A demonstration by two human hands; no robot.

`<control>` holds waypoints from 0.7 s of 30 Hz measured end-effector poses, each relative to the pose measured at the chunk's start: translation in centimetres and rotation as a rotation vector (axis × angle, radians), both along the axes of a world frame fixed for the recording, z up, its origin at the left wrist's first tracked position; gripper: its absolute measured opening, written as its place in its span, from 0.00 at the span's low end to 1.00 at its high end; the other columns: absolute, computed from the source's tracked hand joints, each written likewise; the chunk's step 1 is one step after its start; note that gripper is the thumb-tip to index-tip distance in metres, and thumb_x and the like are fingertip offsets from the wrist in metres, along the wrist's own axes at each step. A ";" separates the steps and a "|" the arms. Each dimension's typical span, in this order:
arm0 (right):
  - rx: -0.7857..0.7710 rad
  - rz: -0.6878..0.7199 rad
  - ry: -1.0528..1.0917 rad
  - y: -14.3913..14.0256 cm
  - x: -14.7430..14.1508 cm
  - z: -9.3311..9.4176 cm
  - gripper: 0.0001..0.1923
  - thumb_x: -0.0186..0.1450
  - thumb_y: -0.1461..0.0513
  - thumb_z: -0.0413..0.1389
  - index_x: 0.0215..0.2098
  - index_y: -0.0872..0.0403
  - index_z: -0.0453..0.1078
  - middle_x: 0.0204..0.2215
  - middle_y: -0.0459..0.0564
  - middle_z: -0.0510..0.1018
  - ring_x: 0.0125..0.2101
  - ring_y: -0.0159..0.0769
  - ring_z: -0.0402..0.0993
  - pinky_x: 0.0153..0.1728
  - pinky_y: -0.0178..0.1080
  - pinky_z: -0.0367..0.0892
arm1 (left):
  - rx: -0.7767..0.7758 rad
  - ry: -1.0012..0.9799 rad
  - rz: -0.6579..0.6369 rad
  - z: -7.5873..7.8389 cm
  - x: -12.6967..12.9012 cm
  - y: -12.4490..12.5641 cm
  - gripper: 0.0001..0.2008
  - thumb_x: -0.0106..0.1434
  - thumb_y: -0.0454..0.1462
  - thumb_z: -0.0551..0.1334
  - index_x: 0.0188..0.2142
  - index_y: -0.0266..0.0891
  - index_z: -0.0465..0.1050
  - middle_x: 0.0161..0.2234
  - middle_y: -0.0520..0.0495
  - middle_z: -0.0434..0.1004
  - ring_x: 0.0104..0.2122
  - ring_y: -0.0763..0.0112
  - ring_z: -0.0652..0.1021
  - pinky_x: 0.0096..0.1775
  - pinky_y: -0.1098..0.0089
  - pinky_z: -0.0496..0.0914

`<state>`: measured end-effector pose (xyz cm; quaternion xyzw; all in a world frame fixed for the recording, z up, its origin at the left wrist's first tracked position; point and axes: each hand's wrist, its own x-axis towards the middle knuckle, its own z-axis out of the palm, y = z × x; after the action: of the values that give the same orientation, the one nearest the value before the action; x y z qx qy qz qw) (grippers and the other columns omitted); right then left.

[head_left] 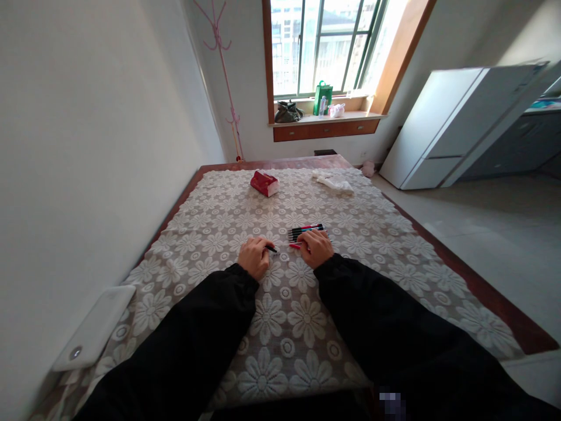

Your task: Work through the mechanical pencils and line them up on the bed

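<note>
My left hand (254,258) is closed on a black pen (272,249), whose end sticks out to the right past the fingers, just above the tablecloth. To its right, my right hand (317,249) is curled over a red pen (294,246), with one end showing left of the fingertips. Beyond that hand lies a row of several pens (302,231), mostly black with a red one at the far side, side by side and pointing left to right. The right hand covers part of the row and most of the red pen.
A floral lace tablecloth (267,318) covers the wooden table. Farther back lie a red tissue pack (264,183) and a crumpled white plastic bag (335,185). At the left edge, by the wall, is a white box-like device (96,327). A refrigerator (442,123) stands beyond the table at right.
</note>
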<state>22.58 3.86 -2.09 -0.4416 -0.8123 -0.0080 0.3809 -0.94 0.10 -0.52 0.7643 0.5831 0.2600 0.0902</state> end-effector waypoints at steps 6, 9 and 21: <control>0.010 0.014 0.137 -0.3 -0.1 0.2 0.05 0.64 0.66 0.54 0.35 0.50 0.70 0.31 0.50 0.80 0.34 0.40 0.74 0.43 0.44 0.65 | 0.014 -0.010 0.011 0.2 0.1 0.0 0.11 0.63 0.32 0.60 0.43 0.44 0.77 0.45 0.45 0.81 0.50 0.54 0.75 0.52 0.54 0.69; -0.102 0.125 0.319 -0.5 -0.2 0.5 0.02 0.67 0.62 0.54 0.35 0.50 0.67 0.30 0.49 0.80 0.32 0.38 0.74 0.41 0.44 0.68 | 0.008 -0.035 0.004 0.1 0.0 0.1 0.10 0.63 0.32 0.61 0.43 0.44 0.76 0.44 0.45 0.82 0.50 0.54 0.76 0.52 0.53 0.69; -0.726 0.519 0.931 -0.5 -0.7 0.2 0.19 0.61 0.49 0.67 0.35 0.50 0.66 0.41 0.50 0.84 0.36 0.36 0.83 0.43 0.44 0.77 | 0.099 -0.156 -0.218 -0.1 0.1 -0.3 0.12 0.65 0.31 0.61 0.47 0.43 0.74 0.42 0.47 0.81 0.45 0.63 0.79 0.51 0.59 0.72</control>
<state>21.87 3.31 -1.85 -0.2890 -0.5934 0.5523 0.5092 -0.87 -0.22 -0.60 0.8042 0.4743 0.3357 0.1250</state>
